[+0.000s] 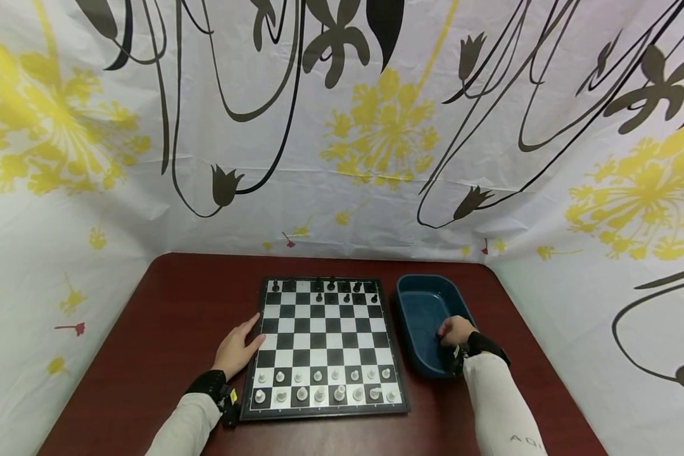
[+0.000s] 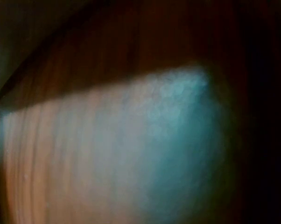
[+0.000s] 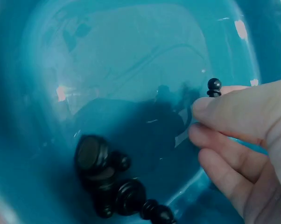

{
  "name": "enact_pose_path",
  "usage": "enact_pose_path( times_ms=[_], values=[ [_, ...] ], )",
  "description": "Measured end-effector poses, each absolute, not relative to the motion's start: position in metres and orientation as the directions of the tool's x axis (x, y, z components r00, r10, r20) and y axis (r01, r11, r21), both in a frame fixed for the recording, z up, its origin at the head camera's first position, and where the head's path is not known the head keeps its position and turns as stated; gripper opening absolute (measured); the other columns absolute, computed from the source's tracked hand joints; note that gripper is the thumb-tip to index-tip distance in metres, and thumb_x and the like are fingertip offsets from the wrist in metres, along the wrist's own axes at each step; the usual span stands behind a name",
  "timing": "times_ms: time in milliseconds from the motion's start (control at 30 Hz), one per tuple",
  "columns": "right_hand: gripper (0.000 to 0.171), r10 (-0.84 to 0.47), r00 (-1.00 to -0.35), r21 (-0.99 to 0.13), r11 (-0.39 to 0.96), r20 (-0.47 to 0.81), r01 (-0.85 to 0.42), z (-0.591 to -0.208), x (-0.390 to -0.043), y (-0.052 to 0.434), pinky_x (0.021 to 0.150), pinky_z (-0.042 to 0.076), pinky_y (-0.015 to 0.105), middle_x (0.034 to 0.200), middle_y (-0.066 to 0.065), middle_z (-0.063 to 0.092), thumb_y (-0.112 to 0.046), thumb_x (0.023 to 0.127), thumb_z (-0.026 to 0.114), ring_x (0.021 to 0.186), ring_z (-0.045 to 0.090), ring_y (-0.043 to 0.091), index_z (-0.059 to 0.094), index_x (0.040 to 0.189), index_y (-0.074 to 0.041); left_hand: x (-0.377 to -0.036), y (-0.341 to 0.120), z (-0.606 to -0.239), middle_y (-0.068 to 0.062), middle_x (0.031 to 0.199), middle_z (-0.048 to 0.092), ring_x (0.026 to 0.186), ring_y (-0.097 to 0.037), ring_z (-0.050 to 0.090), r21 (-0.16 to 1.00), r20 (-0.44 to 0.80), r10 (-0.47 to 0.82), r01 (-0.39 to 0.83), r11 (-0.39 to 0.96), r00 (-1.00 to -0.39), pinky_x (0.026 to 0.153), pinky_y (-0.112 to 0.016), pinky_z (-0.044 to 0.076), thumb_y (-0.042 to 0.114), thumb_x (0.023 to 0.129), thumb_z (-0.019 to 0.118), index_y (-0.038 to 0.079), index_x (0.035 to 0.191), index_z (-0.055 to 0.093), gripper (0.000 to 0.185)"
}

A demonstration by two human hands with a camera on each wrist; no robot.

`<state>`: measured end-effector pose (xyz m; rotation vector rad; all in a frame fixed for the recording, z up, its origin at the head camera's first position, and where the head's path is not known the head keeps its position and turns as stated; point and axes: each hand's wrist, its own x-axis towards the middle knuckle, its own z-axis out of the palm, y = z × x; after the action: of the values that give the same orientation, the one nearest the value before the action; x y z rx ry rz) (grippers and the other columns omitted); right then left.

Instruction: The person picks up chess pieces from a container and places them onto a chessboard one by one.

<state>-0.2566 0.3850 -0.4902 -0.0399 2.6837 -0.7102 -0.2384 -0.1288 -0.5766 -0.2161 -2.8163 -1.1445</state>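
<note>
A chessboard (image 1: pixel 326 342) lies on the table with white pieces (image 1: pixel 319 394) in two rows along its near side. Several black pieces (image 1: pixel 331 285) stand at its far side. My left hand (image 1: pixel 236 348) rests at the board's left edge, fingers extended and touching it. Over the blue tray (image 1: pixel 413 329) to the right of the board is my right hand (image 1: pixel 456 330). In the right wrist view, its thumb and fingers pinch a black pawn (image 3: pixel 214 86), whose round head shows above them. More black pieces (image 3: pixel 129 196) lie in the tray's corner.
The dark red table (image 1: pixel 165 316) meets a patterned cloth (image 1: pixel 296 209) at its back and sides. The left wrist view is blurred and shows mostly a brown surface (image 2: pixel 75 154) with a pale sheen.
</note>
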Motion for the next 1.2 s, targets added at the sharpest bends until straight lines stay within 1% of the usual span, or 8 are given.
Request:
enact_pose_path(
  times_ms=[133,200,367,500,600,833,1033,1200],
  values=[
    [0.014,-0.108,-0.943,-0.539,0.838,-0.314,0.084,-0.488,-0.263,0.384,0.055,0.044,0.028,0.073,0.005,0.058,0.001,0.071,0.061,0.063,0.051,0.016,0.060,0.085,0.003,-0.238,-0.129,-0.576,-0.019,0.131,0.048,0.116,-0.037,0.046,0.689,0.152,0.092,0.172,0.704,-0.984,0.091,-0.054,0.038,0.038,0.087,0.058,0.012,0.138,0.040,0.059],
    [0.013,-0.105,-0.949,-0.541,0.838,-0.298,0.077,-0.485,-0.266,0.382,0.054,0.043,0.028,0.071,0.004,0.057,0.001,0.070,0.060,0.062,0.049,0.016,0.060,0.083,0.003,-0.238,-0.129,-0.576,-0.019,0.131,0.048,0.116,-0.037,0.046,0.686,0.152,0.093,0.173,0.707,-0.984,0.092,-0.053,0.038,0.038,0.087,0.058,0.012,0.138,0.041,0.059],
    [0.005,-0.118,-0.956,-0.485,0.874,-0.268,0.028,-0.474,-0.272,0.375,0.054,0.040,0.027,0.068,0.003,0.054,-0.002,0.075,0.062,0.061,0.047,0.015,0.059,0.077,0.001,-0.238,-0.129,-0.574,-0.019,0.131,0.047,0.118,-0.037,0.045,0.687,0.132,0.095,0.160,0.709,-0.987,0.094,-0.053,0.037,0.038,0.088,0.058,0.013,0.138,0.040,0.059],
    [0.010,-0.075,-0.962,-0.445,0.894,-0.261,0.051,-0.465,-0.279,0.369,0.056,0.040,0.028,0.070,0.004,0.055,-0.008,0.079,0.064,0.063,0.048,0.017,0.058,0.077,-0.002,-0.238,-0.130,-0.573,-0.019,0.132,0.047,0.118,-0.037,0.045,0.689,0.111,0.098,0.147,0.709,-0.989,0.095,-0.053,0.036,0.038,0.088,0.058,0.012,0.139,0.039,0.060],
    [0.010,-0.069,-0.970,-0.423,0.905,-0.234,0.037,-0.458,-0.286,0.362,0.058,0.042,0.030,0.073,0.006,0.056,-0.010,0.079,0.065,0.066,0.049,0.018,0.058,0.078,-0.002,-0.238,-0.129,-0.574,-0.019,0.133,0.046,0.119,-0.036,0.044,0.683,0.100,0.100,0.141,0.716,-0.990,0.095,-0.052,0.036,0.039,0.088,0.057,0.013,0.139,0.038,0.061],
    [0.007,-0.148,-0.981,-0.416,0.906,-0.127,-0.083,-0.444,-0.308,0.335,0.057,0.042,0.032,0.077,0.010,0.057,-0.005,0.078,0.058,0.064,0.050,0.019,0.058,0.083,0.000,-0.239,-0.130,-0.575,-0.018,0.132,0.047,0.118,-0.036,0.045,0.691,0.122,0.096,0.154,0.706,-0.988,0.095,-0.052,0.036,0.039,0.088,0.057,0.014,0.139,0.039,0.060],
    [0.010,-0.147,-0.988,-0.401,0.909,-0.054,-0.113,-0.437,-0.325,0.301,0.059,0.042,0.033,0.082,0.012,0.058,-0.006,0.080,0.058,0.067,0.050,0.021,0.057,0.088,-0.001,-0.239,-0.130,-0.576,-0.017,0.132,0.047,0.118,-0.035,0.045,0.691,0.120,0.090,0.148,0.707,-0.989,0.095,-0.051,0.037,0.038,0.087,0.058,0.014,0.139,0.040,0.060],
    [0.009,-0.162,-0.986,-0.383,0.914,-0.040,-0.135,-0.439,-0.335,0.277,0.061,0.043,0.035,0.082,0.011,0.058,-0.006,0.079,0.059,0.070,0.050,0.022,0.059,0.087,-0.002,-0.238,-0.129,-0.576,-0.017,0.132,0.048,0.119,-0.034,0.045,0.694,0.119,0.080,0.141,0.706,-0.990,0.096,-0.050,0.037,0.037,0.087,0.059,0.014,0.138,0.040,0.060]
  ],
)
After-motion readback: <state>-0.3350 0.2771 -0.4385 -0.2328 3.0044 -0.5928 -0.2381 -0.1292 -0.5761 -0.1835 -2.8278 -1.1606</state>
